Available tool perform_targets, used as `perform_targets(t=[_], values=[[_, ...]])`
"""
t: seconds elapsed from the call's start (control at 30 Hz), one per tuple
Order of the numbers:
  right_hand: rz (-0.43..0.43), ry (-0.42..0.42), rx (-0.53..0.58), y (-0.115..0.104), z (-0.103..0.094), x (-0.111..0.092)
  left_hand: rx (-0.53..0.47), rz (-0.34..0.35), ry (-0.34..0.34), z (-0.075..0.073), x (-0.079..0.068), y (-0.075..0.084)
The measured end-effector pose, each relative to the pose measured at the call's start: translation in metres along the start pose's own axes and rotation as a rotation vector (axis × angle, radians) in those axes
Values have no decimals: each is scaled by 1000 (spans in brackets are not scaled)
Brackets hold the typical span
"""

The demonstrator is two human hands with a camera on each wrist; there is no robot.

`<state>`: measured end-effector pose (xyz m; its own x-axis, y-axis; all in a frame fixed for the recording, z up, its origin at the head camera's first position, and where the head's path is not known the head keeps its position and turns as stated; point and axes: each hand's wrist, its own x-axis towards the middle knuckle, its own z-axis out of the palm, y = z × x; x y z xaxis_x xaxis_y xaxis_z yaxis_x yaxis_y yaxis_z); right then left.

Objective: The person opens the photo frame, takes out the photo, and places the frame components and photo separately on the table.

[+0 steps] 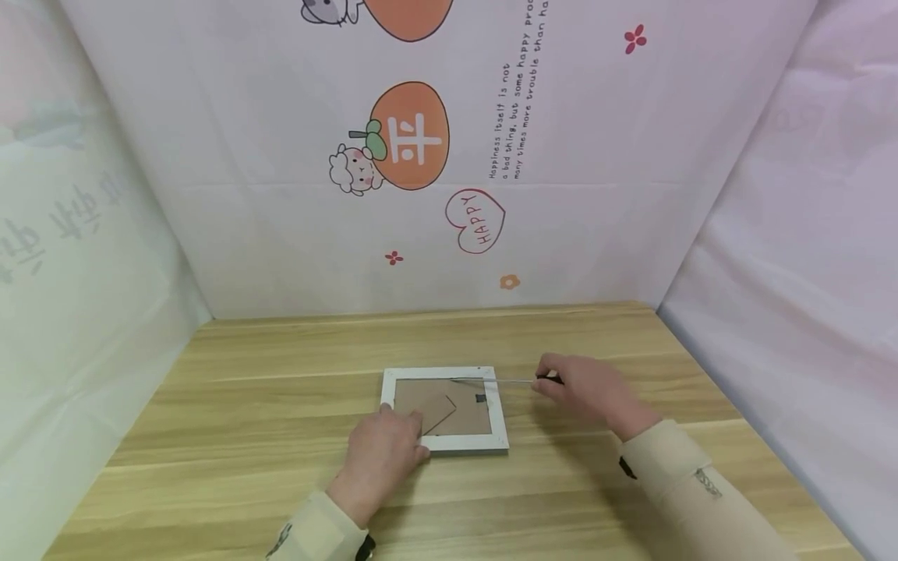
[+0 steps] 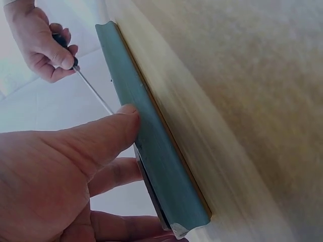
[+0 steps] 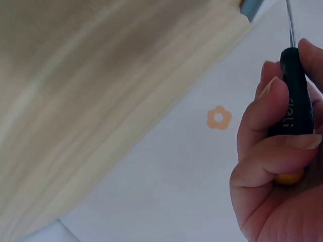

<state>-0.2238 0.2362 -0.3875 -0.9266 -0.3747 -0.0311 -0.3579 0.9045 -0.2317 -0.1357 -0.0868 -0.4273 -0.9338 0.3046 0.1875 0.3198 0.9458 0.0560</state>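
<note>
A picture frame [image 1: 445, 409] lies partly under the gripping left hand [image 1: 383, 452]. The right hand [image 1: 588, 387] curls round a screwdriver [image 3: 297, 93].

Tool handle [image 3: 298, 85]: we read "deli", lt. ltrs. on dark.
Back cloth [image 1: 589, 195]: we read, sideways, "Happiness itself is not / a bad thing, but some happy proc… / many times more trouble than ha…", last 2 lines cut off up top.
Heart [image 1: 475, 221]: "HAPPY" in caps, also sideways.
Orange fruit [image 1: 417, 97]: white char., we can't ID it.
Left cloth [image 1: 105, 265]: faint chars., illegible to us.
</note>
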Motion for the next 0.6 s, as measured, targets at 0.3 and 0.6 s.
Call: perform_targets(t=[0.3, 0.6], values=[[-31, -91, -3, -1, -30, 23, 30, 5, -21, -3, 1, 1], [36, -362, 141, -3, -60, 59, 47, 25, -8, -2, 2, 0]])
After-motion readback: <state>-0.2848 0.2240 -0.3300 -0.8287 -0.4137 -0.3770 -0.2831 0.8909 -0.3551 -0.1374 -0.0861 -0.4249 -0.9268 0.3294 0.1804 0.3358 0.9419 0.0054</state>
